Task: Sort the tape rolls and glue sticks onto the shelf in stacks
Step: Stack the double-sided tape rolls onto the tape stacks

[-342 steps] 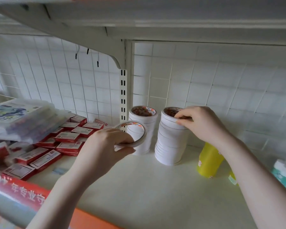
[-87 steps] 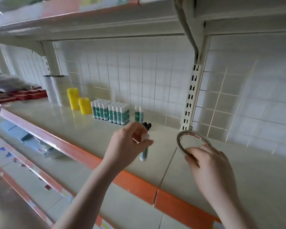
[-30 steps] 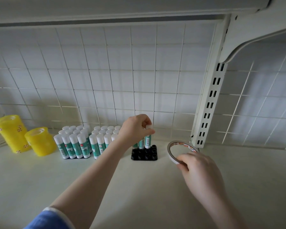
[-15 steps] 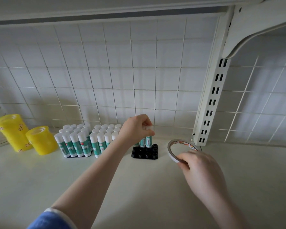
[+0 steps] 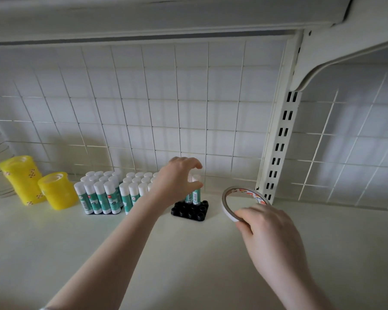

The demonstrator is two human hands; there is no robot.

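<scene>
- Left hand (image 5: 177, 180): fingers (image 5: 195, 164) curled loosely over the white caps of the glue sticks (image 5: 195, 191) standing in the black holder (image 5: 189, 211); a gap showed between thumb and forefinger, so it appeared to hold nothing. Actual contact with the caps could not be told.
- Right hand (image 5: 267, 236): fingers pinched the near rim of a thin tape roll (image 5: 242, 199), held on edge, its open face turned toward the camera and left.
- Key relation: the sticks stood upright, long axis vertical, directly under the left fingers. The holder lay just left of the tape roll, apart from it. The left hand was the nearer one to the holder.
- Most sockets in the holder were empty; only the far row carried sticks.
- Further left on the shelf (image 5: 188, 265): a full block of glue sticks (image 5: 112, 193), then two yellow tape stacks (image 5: 38, 186), well apart from the right hand.
- Judgement: the tape roll likely belonged with stacks at far left.
</scene>
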